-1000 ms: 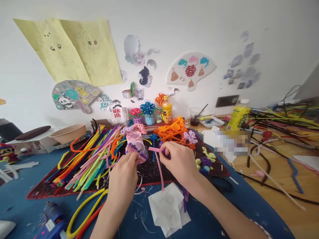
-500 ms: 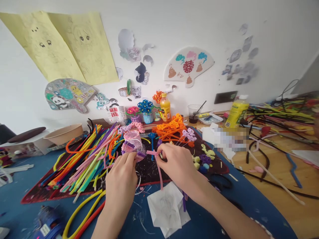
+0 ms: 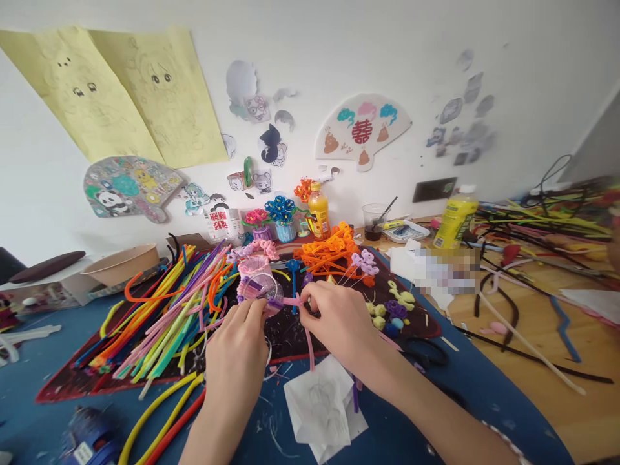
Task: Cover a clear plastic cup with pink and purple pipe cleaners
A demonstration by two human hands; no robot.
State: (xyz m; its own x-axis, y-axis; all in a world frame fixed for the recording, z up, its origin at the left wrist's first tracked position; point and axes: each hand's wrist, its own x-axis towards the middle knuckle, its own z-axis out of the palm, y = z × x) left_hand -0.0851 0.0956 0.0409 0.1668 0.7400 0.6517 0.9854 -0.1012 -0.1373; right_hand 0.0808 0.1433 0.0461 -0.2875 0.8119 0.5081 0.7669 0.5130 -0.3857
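Note:
My left hand [image 3: 236,349] is closed around the lower edge of a clear, round-rimmed plastic cup [image 3: 269,284] with purple and pink pipe cleaners on it. A pink pipe cleaner [image 3: 310,345] runs from the cup to my right hand [image 3: 336,318], which pinches it between thumb and fingertips; its free end hangs down. My fingers hide part of the cup. Behind it stands a pink pipe-cleaner piece [image 3: 256,257] with curled loops on top. A blue pipe-cleaner flower [image 3: 293,266] is just beyond my hands.
Loose coloured pipe cleaners [image 3: 155,323] are heaped at left on a dark mat [image 3: 62,381]. Orange pipe-cleaner pieces [image 3: 329,248] lie behind my right hand. White paper [image 3: 317,410] sits in front. A blue tool [image 3: 92,436] is at front left, bottles [image 3: 455,216] towards the back.
My right hand has shifted slightly left along the pink pipe cleaner, nearer the cup. My left hand keeps its hold. The whole view has moved a little.

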